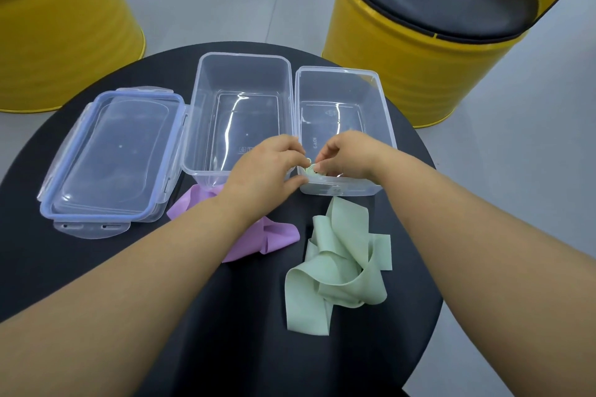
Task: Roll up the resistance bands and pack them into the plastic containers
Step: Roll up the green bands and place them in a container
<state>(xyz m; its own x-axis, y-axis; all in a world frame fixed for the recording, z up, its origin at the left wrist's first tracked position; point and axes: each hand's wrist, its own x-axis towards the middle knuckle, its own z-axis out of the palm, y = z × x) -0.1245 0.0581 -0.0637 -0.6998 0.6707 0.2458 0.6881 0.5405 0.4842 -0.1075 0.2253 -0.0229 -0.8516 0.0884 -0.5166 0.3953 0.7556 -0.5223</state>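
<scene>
Head view: your left hand [267,167] and right hand [346,153] keep fingers [324,155] clamped on the rolled end of the green band [338,264] at the near-left corner of the right container [385,126]; the band's tail lies nearer, on the surface [96,267].

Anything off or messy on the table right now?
Nothing spilled or damaged. The green band trails in a loose tangle from the roll the left hand and right hand pinch; the purple band lies crumpled.

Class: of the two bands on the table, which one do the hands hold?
The green band: the left hand and right hand pinch its small rolled end. The purple band lies loose, unheld.
</scene>
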